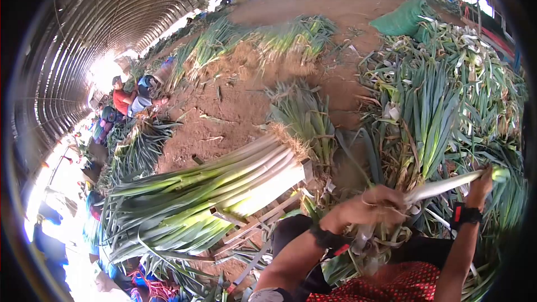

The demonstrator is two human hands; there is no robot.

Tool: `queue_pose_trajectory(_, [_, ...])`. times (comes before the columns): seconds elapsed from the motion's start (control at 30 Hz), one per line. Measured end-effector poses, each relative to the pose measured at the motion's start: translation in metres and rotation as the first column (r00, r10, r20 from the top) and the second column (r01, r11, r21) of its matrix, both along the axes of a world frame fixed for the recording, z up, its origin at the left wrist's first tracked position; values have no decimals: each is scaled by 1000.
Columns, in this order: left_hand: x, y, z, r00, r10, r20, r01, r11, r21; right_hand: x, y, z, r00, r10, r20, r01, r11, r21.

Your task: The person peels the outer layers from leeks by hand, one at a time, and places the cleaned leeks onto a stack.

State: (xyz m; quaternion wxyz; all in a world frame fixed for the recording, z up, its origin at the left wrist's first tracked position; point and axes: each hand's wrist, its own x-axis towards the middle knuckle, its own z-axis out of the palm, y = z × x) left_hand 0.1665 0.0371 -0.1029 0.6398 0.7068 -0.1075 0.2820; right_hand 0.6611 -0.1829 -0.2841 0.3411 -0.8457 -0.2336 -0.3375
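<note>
A single leek with a white stalk lies across my lap, held between both hands. My left hand is closed around its root end, where loose outer leaves hang down. My right hand grips the stalk near the green part at the far right. To the left, a large stack of leeks rests on a low wooden rack, roots toward me and green leaves to the left. Stripped leaves and roots hang beneath my left hand.
Piled leeks and leaf scraps fill the right side, with a green sack behind. More leek bundles lie on the dirt floor. A person in red sits at the left under the arched roof.
</note>
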Motion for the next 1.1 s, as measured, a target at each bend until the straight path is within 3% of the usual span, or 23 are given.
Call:
queue_pose_trajectory(0.07, [-18, 47, -17, 999, 45, -31, -53, 933, -356, 28, -24, -13, 994, -98, -55, 93, 991, -95])
queue_pose_trajectory(0.1, [-23, 82, -31, 983, 5, 185, 96, 840, -534, 39, -38, -18, 983, 84, -163, -76, 996, 55])
queue_pose_trajectory(0.13, [-26, 105, -41, 918, 13, 396, 273, 705, -654, 57, -41, -34, 848, 389, -361, -186, 854, 486])
queue_pose_trajectory(0.17, [-25, 103, -46, 917, 19, 399, 273, 698, -661, 45, -38, -21, 850, 352, -393, -212, 910, 356])
queue_pose_trajectory(0.2, [-20, 99, -51, 962, 275, -8, -248, 857, -452, 22, -27, -4, 854, 308, -418, -234, 947, 220])
queue_pose_trajectory(0.23, [-13, 95, -55, 749, 593, -296, -624, 781, -14, -13, -5, 14, 904, 302, -303, -270, 952, 144])
queue_pose_trajectory(0.27, [-3, 80, -60, 754, 586, -297, -618, 786, -20, -102, 21, 65, 880, 353, -319, -304, 932, 195])
queue_pose_trajectory(0.3, [10, 55, -63, 705, 658, -265, -606, 753, 256, -138, 48, 67, 696, 672, -253, -452, 684, 572])
queue_pose_trajectory(0.33, [23, 36, -64, 663, 719, -209, -552, 658, 512, -169, 62, 69, 572, 760, -309, -500, 621, 603])
queue_pose_trajectory(0.37, [37, 24, -61, 673, 709, -210, -546, 668, 507, -200, 76, 67, 435, 827, -355, -534, 555, 638])
queue_pose_trajectory(0.4, [52, 13, -58, 850, 504, -155, -508, 861, 17, -237, 103, 46, 567, 795, -215, -630, 587, 508])
queue_pose_trajectory(0.43, [64, 4, -57, 950, 312, 22, -267, 847, -460, -261, 104, 40, 193, 947, -256, -554, 320, 769])
queue_pose_trajectory(0.47, [69, 9, -72, 920, 376, -114, -385, 806, -448, -300, 118, 41, -69, 915, -398, -143, 386, 912])
queue_pose_trajectory(0.53, [54, 19, -50, 940, 181, -289, -335, 328, -884, -354, 110, 70, -516, 828, -218, 181, 354, 918])
queue_pose_trajectory(0.67, [31, 43, -34, 923, 383, -45, -220, 429, -876, -359, 105, 126, -378, 793, -477, -115, 471, 875])
queue_pose_trajectory(0.73, [18, 43, -29, 938, 334, -90, -259, 507, -822, -351, 99, 132, 329, 800, -501, -641, 579, 504])
queue_pose_trajectory(0.8, [11, 41, -24, 971, 239, -12, -175, 675, -716, -344, 101, 133, 377, 871, -314, -760, 485, 433])
queue_pose_trajectory(0.87, [11, 33, -21, 986, 162, 32, -97, 726, -681, -339, 109, 143, 401, 910, -105, -904, 374, -207])
queue_pose_trajectory(0.93, [11, 26, -17, 993, 66, 98, 7, 795, -607, -345, 102, 133, 300, 915, -270, -954, 295, -62])
queue_pose_trajectory(1.0, [14, 20, -12, 977, 185, 104, -94, 814, -573, -345, 105, 129, 71, 829, -555, -961, 206, 185])
queue_pose_trajectory(1.03, [16, 17, -13, 979, 175, 107, -83, 815, -573, -347, 104, 129, 143, 794, -590, -953, 272, 135])
queue_pose_trajectory(1.07, [19, 12, -14, 950, 305, -65, -298, 824, -483, -351, 105, 131, 155, 790, -593, -949, 285, 131])
queue_pose_trajectory(1.1, [21, 6, -17, 872, 438, -216, -489, 798, -352, -353, 106, 134, 309, 833, -458, -927, 372, 52])
